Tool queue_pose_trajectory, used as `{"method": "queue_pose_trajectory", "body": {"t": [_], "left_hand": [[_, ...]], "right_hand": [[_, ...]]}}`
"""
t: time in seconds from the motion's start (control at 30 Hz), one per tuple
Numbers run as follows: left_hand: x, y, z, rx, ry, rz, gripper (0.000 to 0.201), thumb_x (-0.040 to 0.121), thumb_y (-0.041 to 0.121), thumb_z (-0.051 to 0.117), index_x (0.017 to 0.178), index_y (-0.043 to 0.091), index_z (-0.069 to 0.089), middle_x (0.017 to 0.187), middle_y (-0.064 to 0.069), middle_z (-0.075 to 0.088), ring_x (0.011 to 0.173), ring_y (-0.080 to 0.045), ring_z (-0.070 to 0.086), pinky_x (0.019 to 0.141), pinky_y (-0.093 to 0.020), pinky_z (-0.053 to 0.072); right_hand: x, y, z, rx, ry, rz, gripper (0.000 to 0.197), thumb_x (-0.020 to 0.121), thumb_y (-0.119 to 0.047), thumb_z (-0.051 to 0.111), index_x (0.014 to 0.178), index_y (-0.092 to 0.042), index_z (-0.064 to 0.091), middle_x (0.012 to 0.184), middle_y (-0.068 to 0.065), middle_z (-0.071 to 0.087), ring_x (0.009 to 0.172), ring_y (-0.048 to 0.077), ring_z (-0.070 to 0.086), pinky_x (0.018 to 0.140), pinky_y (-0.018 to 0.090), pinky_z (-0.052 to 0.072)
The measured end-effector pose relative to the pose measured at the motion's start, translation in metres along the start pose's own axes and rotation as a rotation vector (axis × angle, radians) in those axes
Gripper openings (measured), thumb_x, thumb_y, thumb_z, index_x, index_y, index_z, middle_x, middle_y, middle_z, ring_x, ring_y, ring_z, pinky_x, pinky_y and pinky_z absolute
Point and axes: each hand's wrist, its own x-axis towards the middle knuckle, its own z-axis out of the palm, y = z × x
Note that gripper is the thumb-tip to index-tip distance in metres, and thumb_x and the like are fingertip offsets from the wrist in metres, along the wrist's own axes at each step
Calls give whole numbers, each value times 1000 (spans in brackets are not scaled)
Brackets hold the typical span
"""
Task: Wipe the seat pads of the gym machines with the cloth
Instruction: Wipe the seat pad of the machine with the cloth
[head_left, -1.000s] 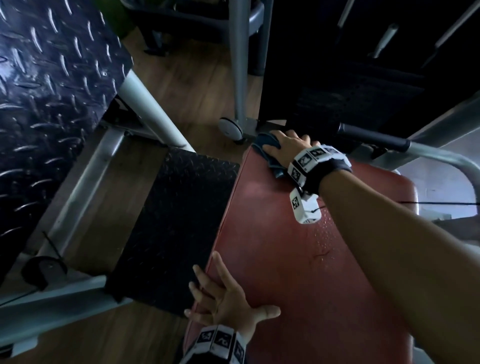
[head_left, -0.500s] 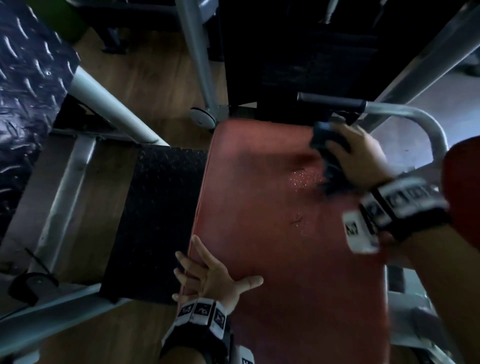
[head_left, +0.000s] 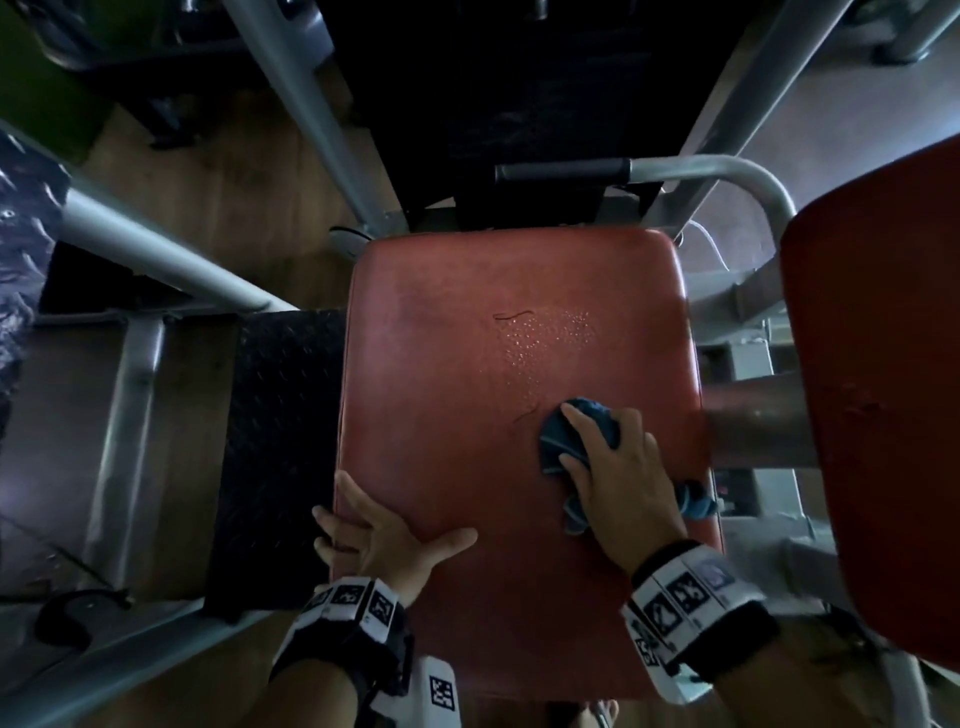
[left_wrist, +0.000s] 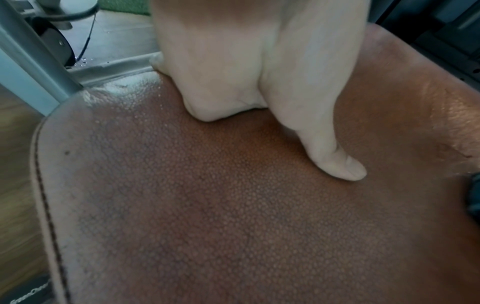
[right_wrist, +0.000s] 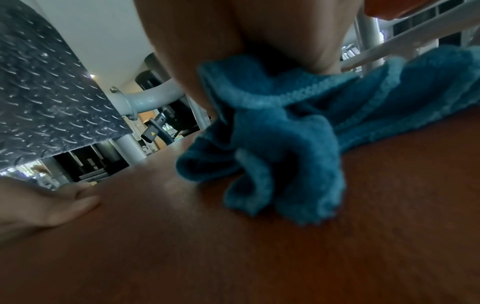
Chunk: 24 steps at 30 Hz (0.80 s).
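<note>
A red padded seat (head_left: 441, 389) fills the middle of the head view, with water droplets (head_left: 540, 338) on its far half. My right hand (head_left: 608, 467) presses a bunched blue cloth (head_left: 553, 441) onto the seat's right side, fingers curled over it. The right wrist view shows the cloth (right_wrist: 280, 154) crumpled under the palm on the red pad (right_wrist: 233, 257). My left hand (head_left: 379, 535) rests flat on the seat's near left edge, fingers spread. In the left wrist view its thumb (left_wrist: 335, 156) lies on the grained pad (left_wrist: 207, 205).
A second red pad (head_left: 878, 415) stands at the right on a metal tube (head_left: 753, 426). A grey handle bar (head_left: 675, 171) curves behind the seat. A black tread-plate step (head_left: 280, 447) and grey frame tubes (head_left: 156, 249) lie left, over wooden floor (head_left: 218, 182).
My right hand has drawn the cloth from the seat's far edge, across to the right, then down to the near right side. The left hand stays on the near left edge.
</note>
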Motion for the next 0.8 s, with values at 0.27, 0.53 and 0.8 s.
{"method": "queue_pose_trajectory", "body": {"t": [0.27, 0.53, 0.8], "left_hand": [[5, -4, 3, 4, 12, 29, 166, 27, 79, 78, 125, 42, -50, 151, -14, -35, 143, -46, -12, 114, -63, 5], [3, -3, 2, 21, 11, 23, 165, 31, 77, 80, 128, 40, -49, 152, -15, -34, 143, -47, -12, 113, -63, 7], [4, -3, 1, 24, 3, 29, 166, 28, 79, 78, 130, 38, -47, 152, -15, -33, 143, -48, -10, 114, -63, 9]], "right_hand": [[-13, 9, 2, -69, -20, -168, 41, 93, -40, 44, 134, -37, 51, 128, 9, 41, 96, 25, 47, 74, 39, 56], [15, -5, -2, -34, -17, -108, 42, 93, -38, 52, 135, -39, 50, 127, 8, 40, 94, 23, 43, 72, 38, 55], [10, -12, 0, -97, -96, -73, 66, 84, -24, 69, 141, -40, 41, 130, 13, 37, 97, 29, 45, 69, 38, 56]]}}
